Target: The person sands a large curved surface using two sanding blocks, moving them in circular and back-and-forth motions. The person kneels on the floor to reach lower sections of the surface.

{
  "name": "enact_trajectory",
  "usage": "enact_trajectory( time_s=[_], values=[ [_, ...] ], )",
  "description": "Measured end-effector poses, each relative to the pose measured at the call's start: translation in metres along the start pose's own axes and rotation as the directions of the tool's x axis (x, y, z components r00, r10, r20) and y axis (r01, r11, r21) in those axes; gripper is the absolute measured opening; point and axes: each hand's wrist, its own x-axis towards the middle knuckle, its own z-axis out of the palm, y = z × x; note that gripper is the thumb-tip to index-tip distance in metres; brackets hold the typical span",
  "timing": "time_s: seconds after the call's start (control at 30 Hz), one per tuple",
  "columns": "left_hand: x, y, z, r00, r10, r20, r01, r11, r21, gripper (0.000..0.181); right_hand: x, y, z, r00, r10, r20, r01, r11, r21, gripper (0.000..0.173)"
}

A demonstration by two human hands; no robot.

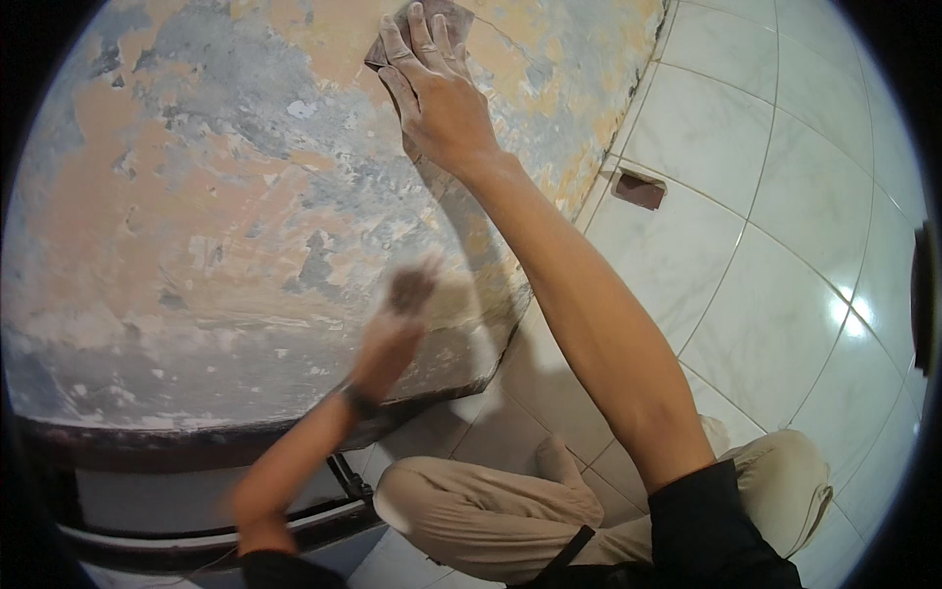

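Note:
A worn wall (243, 169) with patches of peach, grey and yellowish paint or filler fills the left half of the head view. High on it my right hand (436, 92), dusted white, presses a dark sheet of sandpaper (462, 20) flat with spread fingers. Lower down, my left hand (390, 331) is blurred by motion, near the wall's lower part. Something brown and blurred (411, 289) shows at its fingers, and I cannot tell what it is or how the fingers close. A dark band circles the left wrist.
Glossy white floor tiles (699, 125) meet the wall's edge on the right. A small brown block (640, 191) sits at a rectangular cutout there. My folded legs are below. At lower left, a dark frame (176, 445) borders the wall. A dark object stands at the far right rim.

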Motion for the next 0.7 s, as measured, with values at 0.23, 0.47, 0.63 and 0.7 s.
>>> enact_trajectory(
  time_s=[0.23,0.47,0.63,0.7],
  values=[
    [0.097,0.074,0.111,0.995,0.033,-0.090,-0.020,0.989,0.147,0.038,0.006,-0.019,-0.037,0.983,0.115,0.141,-0.131,0.986,0.107,0.041],
    [0.036,0.048,-0.010,0.992,-0.080,0.093,0.121,0.552,-0.825,0.028,-0.067,0.015,-0.167,0.875,0.432,0.219,-0.415,0.902,-0.121,0.031],
    [0.025,0.057,-0.018,0.956,-0.233,-0.176,-0.036,0.503,-0.863,0.028,-0.110,-0.004,-0.145,0.512,0.376,0.772,-0.609,0.793,0.018,0.026],
    [0.022,0.056,-0.006,0.968,-0.249,-0.027,0.051,0.302,-0.952,0.031,-0.129,-0.014,-0.129,0.574,0.246,0.781,-0.571,0.804,0.167,0.031]
  ],
)
